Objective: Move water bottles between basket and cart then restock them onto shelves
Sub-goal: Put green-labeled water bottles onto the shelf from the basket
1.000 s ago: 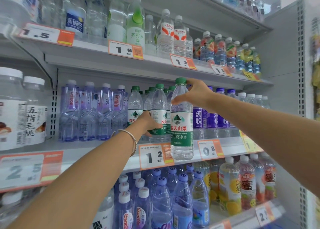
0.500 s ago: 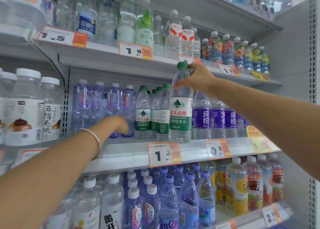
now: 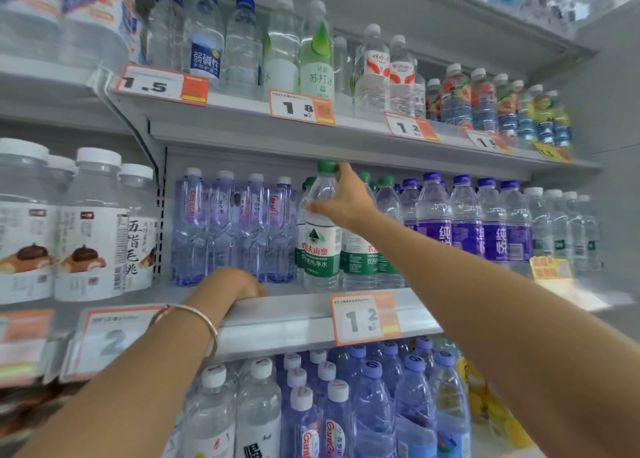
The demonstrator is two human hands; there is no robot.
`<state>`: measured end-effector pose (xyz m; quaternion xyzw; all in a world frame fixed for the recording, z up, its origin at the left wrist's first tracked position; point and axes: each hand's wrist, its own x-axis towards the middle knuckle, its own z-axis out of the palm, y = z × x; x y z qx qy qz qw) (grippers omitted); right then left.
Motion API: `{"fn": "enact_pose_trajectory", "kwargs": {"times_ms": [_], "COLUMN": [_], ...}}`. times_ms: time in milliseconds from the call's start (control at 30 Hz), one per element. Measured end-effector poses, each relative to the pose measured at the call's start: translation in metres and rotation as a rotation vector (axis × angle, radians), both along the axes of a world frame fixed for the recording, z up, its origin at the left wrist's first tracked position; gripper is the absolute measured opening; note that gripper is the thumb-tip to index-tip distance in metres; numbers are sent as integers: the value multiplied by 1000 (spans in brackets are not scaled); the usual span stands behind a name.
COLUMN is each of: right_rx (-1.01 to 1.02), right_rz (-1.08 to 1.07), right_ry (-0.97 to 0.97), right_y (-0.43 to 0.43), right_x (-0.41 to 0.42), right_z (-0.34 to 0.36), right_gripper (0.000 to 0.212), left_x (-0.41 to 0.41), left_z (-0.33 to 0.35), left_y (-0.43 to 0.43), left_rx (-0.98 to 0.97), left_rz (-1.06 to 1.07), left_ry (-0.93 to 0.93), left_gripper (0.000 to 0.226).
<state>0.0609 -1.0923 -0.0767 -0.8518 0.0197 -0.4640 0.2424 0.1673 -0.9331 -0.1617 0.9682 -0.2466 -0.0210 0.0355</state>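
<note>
Moved onto the shelf (image 3: 294,313), the green-capped bottle (image 3: 320,239) stays pinched by our right hand (image 3: 343,204). A tilted release may topple neighbouring bottles (image 3: 360,253).

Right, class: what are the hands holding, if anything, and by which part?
The right hand grips the green-capped bottle by its neck; the left hand only rests on the shelf edge.

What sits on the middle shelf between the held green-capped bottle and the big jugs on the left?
In the head view, a row of pale purple bottles with white caps stands between the green-capped bottle and the jugs.
</note>
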Motion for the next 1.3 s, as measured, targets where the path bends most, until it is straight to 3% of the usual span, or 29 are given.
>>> {"fn": "enact_pose_trajectory", "kwargs": {"times_ms": [100, 233, 333, 500, 867, 967, 1067, 1133, 1300], "right_rx": [-111, -470, -584, -625, -619, -607, -552, -504, -498], "right_rz": [-84, -406, -524, -589, -587, -533, -382, -275, -201], "right_ry": [73, 141, 187, 298, 327, 197, -56, -115, -63], "right_y": [-10, -18, -17, -26, -23, -19, -12, -9, -3], "right_x": [11, 27, 34, 39, 34, 23, 2, -14, -51], "right_z": [-5, -5, -2, 1, -11, -18, -31, -41, -69], "right_gripper": [109, 96, 104, 121, 108, 97, 64, 43, 36], "left_x": [-5, -5, -6, -11, -4, 2, -1, -11, -52], "left_z": [0, -1, -1, -1, -4, -9, -13, -12, -9], "left_y": [-1, -1, 0, 1, 0, 0, 0, 4, 7], "left_rx": [26, 38, 20, 2, -78, -131, -269, -411, -655], "left_rz": [-14, -16, -19, -24, -44, -36, -49, -35, 13], "left_ry": [-26, -16, 7, 3, 42, 18, -131, -274, -737], "left_gripper": [61, 61, 60, 58, 56, 53, 39, 32, 31]}}
